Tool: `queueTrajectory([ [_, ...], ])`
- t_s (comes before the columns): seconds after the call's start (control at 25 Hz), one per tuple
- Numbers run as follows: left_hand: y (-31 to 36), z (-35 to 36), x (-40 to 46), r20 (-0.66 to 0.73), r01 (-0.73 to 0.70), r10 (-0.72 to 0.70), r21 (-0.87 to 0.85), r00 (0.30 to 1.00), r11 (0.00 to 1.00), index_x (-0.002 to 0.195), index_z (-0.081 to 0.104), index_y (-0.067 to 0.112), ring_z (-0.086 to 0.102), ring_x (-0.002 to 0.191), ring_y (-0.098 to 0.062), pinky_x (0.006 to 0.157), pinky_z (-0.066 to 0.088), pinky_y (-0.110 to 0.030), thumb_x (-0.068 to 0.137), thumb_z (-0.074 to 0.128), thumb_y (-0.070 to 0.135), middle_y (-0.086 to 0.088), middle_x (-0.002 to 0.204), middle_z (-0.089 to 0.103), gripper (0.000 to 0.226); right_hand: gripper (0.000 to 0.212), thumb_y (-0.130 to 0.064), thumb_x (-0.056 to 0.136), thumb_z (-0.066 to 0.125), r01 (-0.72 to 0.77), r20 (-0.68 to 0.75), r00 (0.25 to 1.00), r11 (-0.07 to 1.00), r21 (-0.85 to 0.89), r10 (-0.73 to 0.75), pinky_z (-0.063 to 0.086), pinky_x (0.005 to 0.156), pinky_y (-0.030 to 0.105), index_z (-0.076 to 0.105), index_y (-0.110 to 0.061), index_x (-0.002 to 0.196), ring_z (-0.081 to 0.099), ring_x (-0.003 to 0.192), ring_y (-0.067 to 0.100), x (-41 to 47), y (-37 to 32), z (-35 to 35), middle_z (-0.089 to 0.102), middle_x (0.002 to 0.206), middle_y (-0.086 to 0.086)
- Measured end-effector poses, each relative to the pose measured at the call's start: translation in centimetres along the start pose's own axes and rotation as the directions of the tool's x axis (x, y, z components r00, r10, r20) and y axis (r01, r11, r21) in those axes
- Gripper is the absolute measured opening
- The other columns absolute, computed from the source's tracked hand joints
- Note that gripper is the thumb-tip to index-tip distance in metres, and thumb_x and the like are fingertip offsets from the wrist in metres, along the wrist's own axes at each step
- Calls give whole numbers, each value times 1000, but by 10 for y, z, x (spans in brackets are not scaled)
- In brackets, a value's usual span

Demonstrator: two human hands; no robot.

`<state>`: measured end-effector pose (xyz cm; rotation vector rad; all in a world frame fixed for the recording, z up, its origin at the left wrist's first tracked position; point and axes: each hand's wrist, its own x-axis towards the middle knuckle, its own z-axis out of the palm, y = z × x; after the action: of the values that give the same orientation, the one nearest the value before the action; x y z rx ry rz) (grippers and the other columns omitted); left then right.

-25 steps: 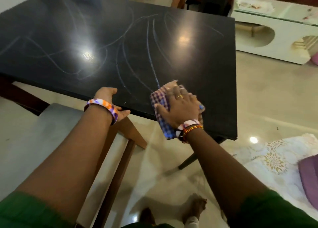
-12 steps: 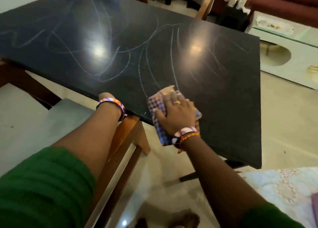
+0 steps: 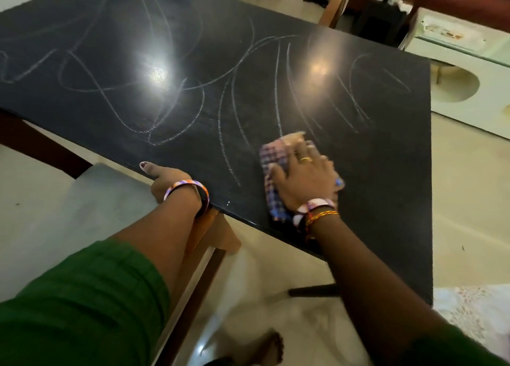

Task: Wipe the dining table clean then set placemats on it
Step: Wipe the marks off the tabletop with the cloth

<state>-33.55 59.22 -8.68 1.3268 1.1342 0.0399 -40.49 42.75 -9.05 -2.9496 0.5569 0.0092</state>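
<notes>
The black dining table (image 3: pixel 193 48) fills the upper view, its top streaked with pale curved wipe marks. A checked purple and blue cloth (image 3: pixel 271 161) lies on the table near its front edge. My right hand (image 3: pixel 306 175) presses flat on that cloth, fingers spread over it, and the cloth's lower end hangs past the table edge. My left hand (image 3: pixel 162 179) grips the front edge of the table, thumb on top and the other fingers hidden under the edge. No placemat is in view.
A chair with a grey seat (image 3: pixel 69 213) and a wooden back rail (image 3: pixel 209 233) stands under my left arm. A white low cabinet (image 3: pixel 466 70) stands at the right, a patterned rug (image 3: pixel 474 307) lies at the lower right, and another chair (image 3: pixel 336 4) stands behind the table.
My left hand has shifted from lying over the table edge to gripping it, thumb on top. The view has moved closer and to the right. My right hand stays on the cloth.
</notes>
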Motion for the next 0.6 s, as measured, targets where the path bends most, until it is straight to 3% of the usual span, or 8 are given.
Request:
queueTrajectory([
  [0.08,1,-2,-3,-18,-2,2,25,1000,1000,132,45,-1,55,104,-33,92,39,-35,95,16,58,-19,132,53,75,58,-50,94,25,311,-29,950,947,86,-309,12,114,44,31,-21,145,18,143,25,-13,-44,10,27,154,4],
  [0.16,0,-4,-4,-44,7,-4,48,999,999,132,44,-1,50,118,-36,102,35,-40,94,16,59,-20,136,49,77,58,-51,94,23,457,51,886,886,77,-462,10,115,43,31,-23,145,17,143,22,-27,-54,11,25,155,2],
  [0.24,0,-5,-6,-64,16,-12,60,998,998,131,45,-1,52,117,-36,101,37,-40,94,16,59,-18,133,53,77,63,-53,91,19,368,42,929,929,19,-369,12,115,43,34,-21,143,18,143,22,-12,-10,5,26,154,2],
  [0.32,3,-5,-8,-76,16,-10,80,997,997,130,46,-2,52,118,-36,101,36,-40,95,16,58,-20,134,51,76,64,-52,91,20,126,-11,992,992,-13,-126,15,115,44,36,-18,143,19,143,24,7,50,-4,27,154,4],
  [0.4,2,-3,-6,-58,15,-11,74,998,997,131,45,-2,51,118,-36,100,37,-39,95,16,57,-20,135,50,75,58,-47,96,26,-104,36,994,994,8,104,14,117,45,27,-17,146,15,144,25,27,86,-16,21,156,5],
  [0.44,1,-2,-5,-59,11,-7,69,998,998,131,45,-1,52,118,-35,99,37,-39,96,16,57,-20,135,50,74,58,-46,97,26,-142,55,988,990,1,142,13,117,45,24,-17,147,14,145,26,34,86,-19,18,157,5],
  [0.52,0,-2,-3,-62,13,-9,70,998,997,131,46,0,53,117,-34,97,39,-38,96,16,56,-19,134,52,73,57,-46,97,26,-45,19,999,999,-11,45,15,116,45,26,-17,147,16,143,27,38,50,-14,21,156,7],
  [0.6,-1,0,0,-52,26,-23,60,998,998,129,48,1,53,116,-35,97,39,-39,95,16,58,-19,132,53,74,55,-46,97,29,219,-10,976,976,20,-219,15,113,43,32,-18,144,20,142,26,23,-10,-4,27,154,6],
])
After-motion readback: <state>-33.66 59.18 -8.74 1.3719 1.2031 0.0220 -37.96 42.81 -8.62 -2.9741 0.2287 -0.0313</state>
